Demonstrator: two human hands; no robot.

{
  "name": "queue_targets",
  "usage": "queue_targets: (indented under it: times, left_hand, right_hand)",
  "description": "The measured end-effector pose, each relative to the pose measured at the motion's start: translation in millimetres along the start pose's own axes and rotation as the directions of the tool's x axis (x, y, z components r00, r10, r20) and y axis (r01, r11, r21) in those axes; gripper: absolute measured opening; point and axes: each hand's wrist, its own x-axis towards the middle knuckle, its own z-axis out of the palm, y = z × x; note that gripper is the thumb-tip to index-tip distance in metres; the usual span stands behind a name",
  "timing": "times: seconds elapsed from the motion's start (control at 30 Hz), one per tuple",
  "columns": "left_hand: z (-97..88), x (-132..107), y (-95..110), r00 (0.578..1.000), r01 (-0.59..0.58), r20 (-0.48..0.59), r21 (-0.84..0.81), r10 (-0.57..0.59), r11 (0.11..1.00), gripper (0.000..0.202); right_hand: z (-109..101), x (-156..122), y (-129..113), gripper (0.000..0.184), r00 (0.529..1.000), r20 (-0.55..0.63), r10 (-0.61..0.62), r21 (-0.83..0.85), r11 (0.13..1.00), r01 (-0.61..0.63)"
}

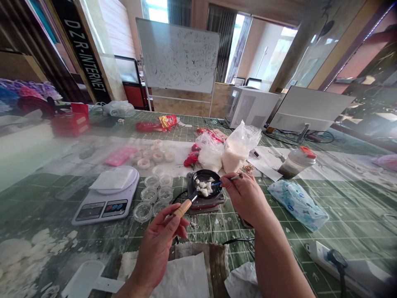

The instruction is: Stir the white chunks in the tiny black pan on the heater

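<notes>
My left hand point(166, 225) is closed around the wooden handle of a small black frying pan point(194, 194). The pan rests on or just over a small hot plate point(214, 201); I cannot tell which. White lumps point(204, 187) lie in the pan. My right hand point(243, 192) pinches a thin stirring stick point(228, 179) with a blue end, whose tip reaches into the pan by the lumps. Left of the hot plate stand several clear round cups point(149, 193). Behind the pan sit an open plastic bag of white granules point(234, 153) and another plastic bag point(210, 155).
A white kitchen scale point(132, 194) stands left, with white crumbs point(27, 248) nearer. At right are a wipes pack point(297, 205), a lidded bottle point(297, 162) and a power strip point(350, 265). Filled cups point(157, 156) and a pink mold point(120, 156) lie farther back. A cloth point(218, 260) lies in front.
</notes>
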Motion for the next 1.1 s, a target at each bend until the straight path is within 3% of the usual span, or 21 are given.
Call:
queue_targets:
  times: [0.17, 0.33, 0.47, 0.67, 0.83, 1.1]
  left_hand:
    - [0.7, 0.1, 0.8, 1.000, 0.001, -0.012, 0.008, -0.001, 1.000, 0.029]
    - [0.4, 0.8, -0.3, 1.000, 0.001, -0.003, 0.004, -0.001, 1.000, 0.030]
    - [-0.1, 2.1, -1.5, 1.000, -0.008, -0.002, 0.006, 0.008, 1.000, 0.029]
    - [0.0, 0.7, -1.4, 1.000, -0.007, 0.007, 0.003, 0.007, 1.000, 0.029]
    - [-1.0, -0.4, -1.5, 1.000, -0.007, -0.009, 0.010, 0.007, 1.000, 0.032]
    - [0.6, -0.9, -0.2, 1.000, 0.002, -0.007, 0.011, -0.002, 1.000, 0.032]
  right_hand:
    - [0.9, 0.0, -1.9, 0.031, 0.997, 0.063, -0.036, 0.029, 0.999, 0.035]
    - [1.3, 0.3, -2.6, 0.028, 1.000, 0.008, -0.003, 0.006, 1.000, 0.003]
    - [1.0, -0.2, -3.1, 0.031, 0.997, 0.070, -0.013, -0.016, 1.000, 0.014]
    - [0.2, 1.1, -1.1, 0.028, 0.999, -0.036, -0.007, -0.006, 1.000, 0.007]
    - [4.6, 3.7, 0.2, 0.025, 1.000, 0.022, 0.017, 0.008, 1.000, -0.017]
    - [6.5, 3.2, -0.6, 0.025, 1.000, 0.011, -0.012, 0.034, 0.999, 0.011]
